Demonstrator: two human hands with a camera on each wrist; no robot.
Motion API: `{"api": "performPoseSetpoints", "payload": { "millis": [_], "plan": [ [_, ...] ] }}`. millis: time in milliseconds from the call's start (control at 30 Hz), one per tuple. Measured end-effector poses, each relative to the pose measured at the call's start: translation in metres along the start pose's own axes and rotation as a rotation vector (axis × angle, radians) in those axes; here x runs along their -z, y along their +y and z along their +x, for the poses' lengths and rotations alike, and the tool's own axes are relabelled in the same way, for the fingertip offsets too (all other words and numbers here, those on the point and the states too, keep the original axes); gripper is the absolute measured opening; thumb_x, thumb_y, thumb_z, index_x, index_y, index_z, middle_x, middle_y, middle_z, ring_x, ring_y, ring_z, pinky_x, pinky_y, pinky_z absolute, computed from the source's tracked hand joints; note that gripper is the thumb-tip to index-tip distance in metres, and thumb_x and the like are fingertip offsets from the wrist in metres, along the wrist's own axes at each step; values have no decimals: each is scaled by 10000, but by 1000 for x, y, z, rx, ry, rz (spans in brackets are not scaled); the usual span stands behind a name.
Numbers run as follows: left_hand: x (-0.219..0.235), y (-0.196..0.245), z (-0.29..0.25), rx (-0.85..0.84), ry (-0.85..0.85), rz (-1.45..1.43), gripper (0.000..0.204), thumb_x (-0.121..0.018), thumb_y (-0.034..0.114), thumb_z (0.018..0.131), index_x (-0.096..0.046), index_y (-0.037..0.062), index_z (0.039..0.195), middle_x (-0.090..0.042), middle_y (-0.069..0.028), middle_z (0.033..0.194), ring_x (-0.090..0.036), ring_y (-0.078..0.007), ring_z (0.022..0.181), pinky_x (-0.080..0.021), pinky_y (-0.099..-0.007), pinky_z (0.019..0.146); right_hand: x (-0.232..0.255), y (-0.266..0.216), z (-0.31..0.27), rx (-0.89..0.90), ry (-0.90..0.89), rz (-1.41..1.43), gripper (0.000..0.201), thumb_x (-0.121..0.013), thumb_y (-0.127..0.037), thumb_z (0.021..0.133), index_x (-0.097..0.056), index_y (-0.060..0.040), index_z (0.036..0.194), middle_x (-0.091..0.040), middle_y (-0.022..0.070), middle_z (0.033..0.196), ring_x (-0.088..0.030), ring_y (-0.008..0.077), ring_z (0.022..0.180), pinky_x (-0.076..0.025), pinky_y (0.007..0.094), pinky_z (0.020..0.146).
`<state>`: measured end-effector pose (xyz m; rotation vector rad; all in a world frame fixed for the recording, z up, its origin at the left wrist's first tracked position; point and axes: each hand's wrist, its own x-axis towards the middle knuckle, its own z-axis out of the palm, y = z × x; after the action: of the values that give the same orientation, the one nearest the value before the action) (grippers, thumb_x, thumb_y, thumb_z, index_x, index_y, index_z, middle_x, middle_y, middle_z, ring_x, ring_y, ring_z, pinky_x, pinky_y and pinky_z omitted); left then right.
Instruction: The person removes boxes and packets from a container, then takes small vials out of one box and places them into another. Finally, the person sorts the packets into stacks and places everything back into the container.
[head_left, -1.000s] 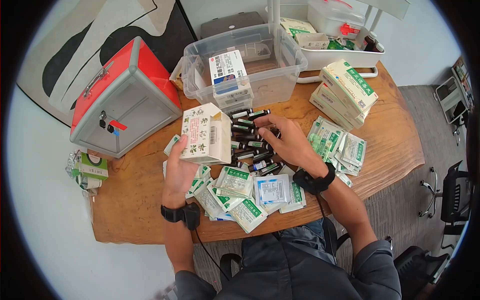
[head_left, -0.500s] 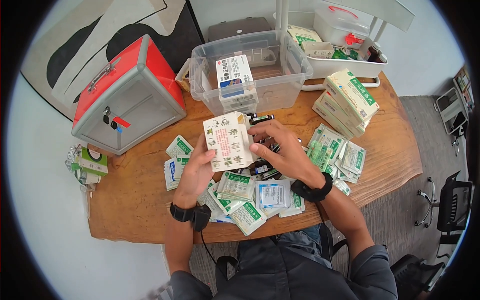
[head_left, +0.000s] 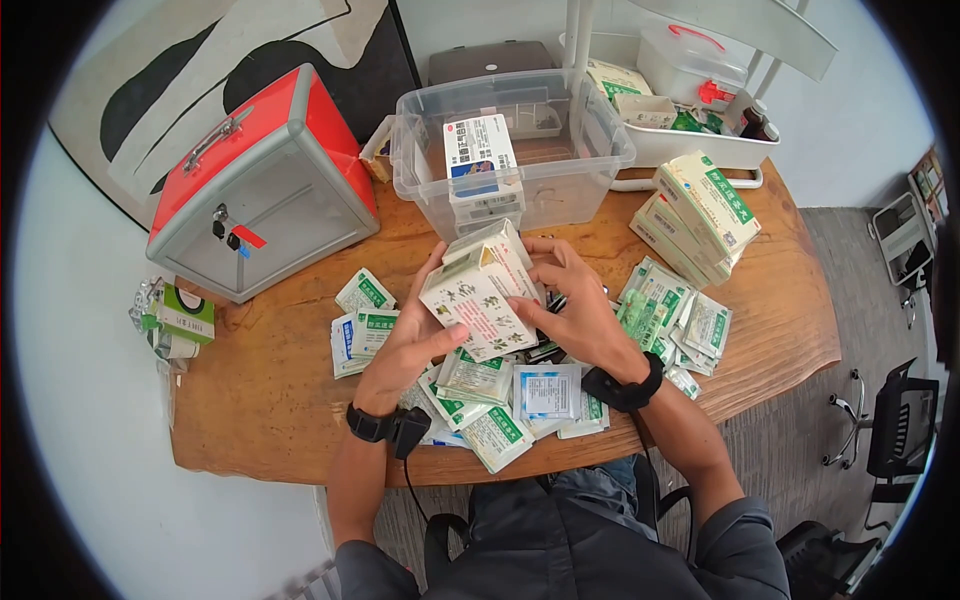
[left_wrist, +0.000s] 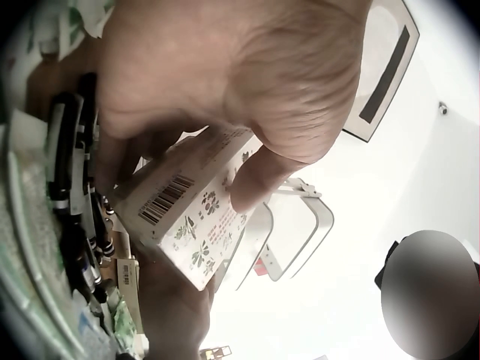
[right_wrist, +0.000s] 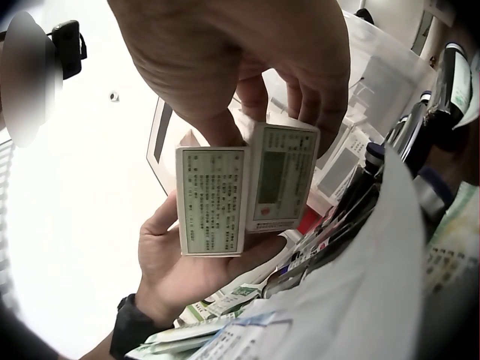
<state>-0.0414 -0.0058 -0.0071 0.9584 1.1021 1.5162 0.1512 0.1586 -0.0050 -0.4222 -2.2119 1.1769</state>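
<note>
Two white medicine boxes with plant pictures stand side by side between the hands: a front box (head_left: 478,312) and a rear box (head_left: 503,240). The left hand (head_left: 408,345) grips them from the left, its thumb on the printed front. From the other side, the right hand (head_left: 588,312) pinches them, thumb at the front box's edge and fingers around behind. Green-labelled faces of the nearer box (right_wrist: 214,202) and other box (right_wrist: 283,176) show in the right wrist view. Dark vials (left_wrist: 66,157) lie below, mostly hidden by boxes and hands in the head view.
Medicine sachets (head_left: 495,430) spread along the table's front, with another sachet pile (head_left: 705,325) at right. Stacked cartons (head_left: 705,205) stand behind that pile. Farther back are a clear plastic bin (head_left: 585,185) holding a box and a white tray (head_left: 680,145). A red-and-grey case (head_left: 265,210) stands left.
The left hand has shifted right and turned the box. The right hand has gone from the vials to the box. A second box now shows behind the first.
</note>
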Motion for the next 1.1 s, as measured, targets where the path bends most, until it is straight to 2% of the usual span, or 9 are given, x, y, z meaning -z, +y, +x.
{"api": "performPoseSetpoints", "payload": {
  "millis": [233, 333, 400, 500, 600, 833, 900, 1000, 1100],
  "plan": [
    [-8, 9, -2, -208, 37, 281, 1091, -781, 122, 919, -40, 78, 1718, -245, -235, 1720, -304, -377, 1575, -277, -500, 1276, 4, -4, 3, 47, 72, -16, 187, -789, -94, 914, -759, 9, 1067, -593, 211, 1437, -630, 367, 1248, -535, 443, 990],
    [-9, 13, -4, -289, 101, 532, 1023, -804, 155, 911, -166, 91, 1709, -254, -249, 1715, -351, -403, 1552, -336, -515, 1246, 7, 2, 2, 213, 129, -200, 166, -785, -80, 911, -754, -4, 1056, -584, 216, 1449, -616, 394, 1257, -523, 456, 1017],
    [-8, 16, -4, -388, 100, 909, 818, -809, 196, 922, -415, 108, 1633, -287, -250, 1697, -410, -424, 1515, -379, -515, 1218, 8, 3, 2, 224, 41, -253, 161, -790, -94, 907, -752, -17, 1043, -563, 223, 1475, -588, 418, 1299, -502, 466, 1055],
    [-7, 8, -2, -371, 57, 878, 596, -789, 247, 952, -603, 118, 1504, -316, -258, 1678, -450, -428, 1486, -395, -511, 1198, 9, 2, 0, 139, -34, -188, 202, -796, -148, 927, -757, -38, 1092, -530, 223, 1513, -559, 422, 1348, -480, 472, 1093],
    [-7, -1, 1, -279, 83, 818, 510, -777, 293, 970, -667, 118, 1435, -346, -263, 1661, -458, -421, 1482, -399, -496, 1190, 10, -5, 1, 76, -45, -110, 283, -785, -227, 958, -744, -59, 1181, -503, 223, 1539, -539, 431, 1379, -465, 478, 1117],
    [-3, -9, 5, -320, 116, 905, 645, -785, 295, 962, -550, 83, 1524, -370, -273, 1647, -463, -416, 1479, -402, -479, 1188, 12, 9, 2, 100, -109, -93, 590, -800, -368, 949, -605, -80, 1426, -443, 249, 1579, -503, 453, 1410, -446, 487, 1146],
    [-4, -11, 4, -246, 141, 868, 878, -800, 112, 907, -333, 58, 1649, -437, -249, 1613, -482, -348, 1469, -438, -439, 1154, 14, 1, -1, 135, -193, -145, 783, -861, -378, 884, -504, -89, 1518, -442, 251, 1571, -468, 451, 1442, -440, 486, 1159],
    [-15, -3, 4, -176, 136, 865, 1086, -849, 48, 839, -171, 45, 1687, -413, -243, 1627, -485, -337, 1457, -453, -441, 1143, 14, 6, 0, 124, -254, -133, 958, -915, -338, 816, -411, -97, 1594, -469, 221, 1548, -471, 432, 1435, -410, 493, 1176],
    [-4, -15, 8, -228, 132, 868, 1155, -875, 29, 801, -139, 48, 1691, -370, -242, 1649, -484, -330, 1450, -453, -445, 1151, 11, 9, 2, 145, -216, -113, 1013, -947, -330, 766, -412, -94, 1593, -508, 222, 1471, -509, 428, 1381, -430, 480, 1156]
  ]
}}
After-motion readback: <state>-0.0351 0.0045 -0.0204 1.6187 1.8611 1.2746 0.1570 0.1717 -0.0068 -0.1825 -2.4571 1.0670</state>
